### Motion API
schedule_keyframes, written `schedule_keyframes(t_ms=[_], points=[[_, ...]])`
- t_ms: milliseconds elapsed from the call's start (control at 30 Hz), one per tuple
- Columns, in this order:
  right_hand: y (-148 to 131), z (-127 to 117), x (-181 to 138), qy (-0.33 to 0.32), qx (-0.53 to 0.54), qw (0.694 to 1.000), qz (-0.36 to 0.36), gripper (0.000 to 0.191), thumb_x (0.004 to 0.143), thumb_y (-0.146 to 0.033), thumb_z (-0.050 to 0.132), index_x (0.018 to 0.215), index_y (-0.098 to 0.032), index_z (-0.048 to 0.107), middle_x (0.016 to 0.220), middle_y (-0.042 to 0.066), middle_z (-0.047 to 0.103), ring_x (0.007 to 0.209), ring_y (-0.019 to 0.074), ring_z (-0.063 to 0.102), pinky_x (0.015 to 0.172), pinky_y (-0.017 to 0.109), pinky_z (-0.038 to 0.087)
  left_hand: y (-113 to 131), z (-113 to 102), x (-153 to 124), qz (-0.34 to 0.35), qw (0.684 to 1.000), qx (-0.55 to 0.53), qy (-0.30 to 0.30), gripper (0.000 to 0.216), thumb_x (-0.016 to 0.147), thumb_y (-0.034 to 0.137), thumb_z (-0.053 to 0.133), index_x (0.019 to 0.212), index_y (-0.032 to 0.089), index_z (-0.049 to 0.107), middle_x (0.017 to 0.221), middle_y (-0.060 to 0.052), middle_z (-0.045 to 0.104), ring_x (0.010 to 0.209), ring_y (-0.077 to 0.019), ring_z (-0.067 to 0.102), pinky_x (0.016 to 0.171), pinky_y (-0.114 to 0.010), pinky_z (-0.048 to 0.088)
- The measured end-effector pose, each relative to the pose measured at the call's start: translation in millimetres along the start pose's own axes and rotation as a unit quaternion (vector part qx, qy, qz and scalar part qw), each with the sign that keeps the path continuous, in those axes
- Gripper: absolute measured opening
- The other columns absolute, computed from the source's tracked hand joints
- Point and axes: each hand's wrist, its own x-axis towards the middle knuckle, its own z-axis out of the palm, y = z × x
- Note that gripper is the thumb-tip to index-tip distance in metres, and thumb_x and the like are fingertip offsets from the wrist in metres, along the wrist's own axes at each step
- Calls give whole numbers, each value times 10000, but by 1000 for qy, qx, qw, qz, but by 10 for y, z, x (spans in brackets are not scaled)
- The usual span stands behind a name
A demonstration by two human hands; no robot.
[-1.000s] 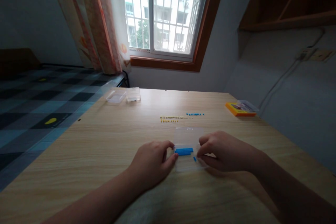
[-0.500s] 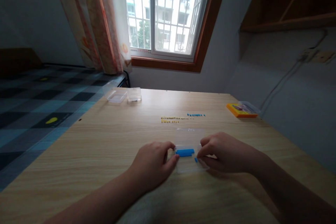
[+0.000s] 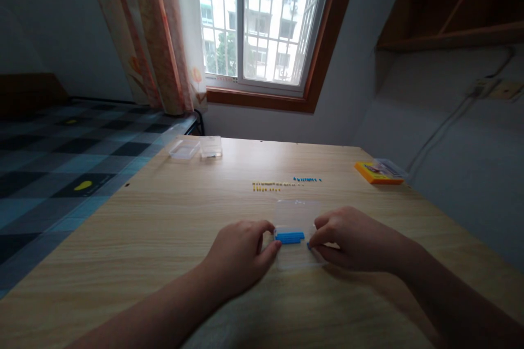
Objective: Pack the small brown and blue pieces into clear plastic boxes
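A clear plastic box [image 3: 301, 259] lies with its lid folded back on the table in front of me. Rows of blue pieces [image 3: 290, 238] sit side by side in its left part. My left hand [image 3: 245, 248] grips the box's left edge between thumb and index finger, close to the blue rows. At the box's right side, my right hand [image 3: 344, 237] pinches a small blue piece [image 3: 309, 246] at its fingertips. That piece is mostly covered by the fingers, and its exact kind is too small to make out.
Beyond the box lie short rows of small yellow pieces [image 3: 266, 187] and blue pieces [image 3: 307, 179]. Another clear box [image 3: 210, 147] stands open at the back left. An orange-yellow box [image 3: 379, 173] is at the right edge of the wooden table [image 3: 164, 229].
My right fingertips have closed on the small blue piece, which lay loose in the box and now sits slightly higher. My left hand stays at the box's edge.
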Motion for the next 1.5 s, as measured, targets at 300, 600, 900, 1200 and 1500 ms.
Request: schedule_keyframes(t_ms=[300,600,900,1200,1500], points=[[54,11,48,6,7,1000,26,243,912,-200,524,766,-192,719,718,10,660,614,100,530,583,242,282,-9,11,4,2,1000,-1,-4,288,888,417,538,1050,241,700,784,-35,707,737,-225,634,672,-326,433],[30,-3,46,12,22,999,43,235,910,-196,533,840,-200,758,741,24,682,628,109,564,593,241,305,-6,0,3,1,1000,-2,-3,300,884,420,538,1054,234,701,778,-36,708,747,-219,635,666,-315,431],[29,20,66,2,10,999,48,234,896,-199,537,781,-190,741,736,27,693,633,121,572,589,248,304,-5,2,8,1,1000,-2,-2,300,882,421,539,1049,232,702,753,-32,699,727,-217,636,662,-321,434],[18,49,68,10,1,999,54,243,899,-198,530,750,-184,722,732,26,691,626,118,565,586,241,305,12,-5,7,3,1000,0,0,307,881,417,526,1054,234,702,763,-36,713,729,-219,636,659,-322,431],[56,-221,-74,57,57,996,34,238,911,-181,533,998,-218,751,866,18,733,729,122,633,679,238,402,-26,13,9,6,1000,-2,6,314,889,414,510,1066,237,700,763,-34,704,749,-225,636,669,-323,435]])
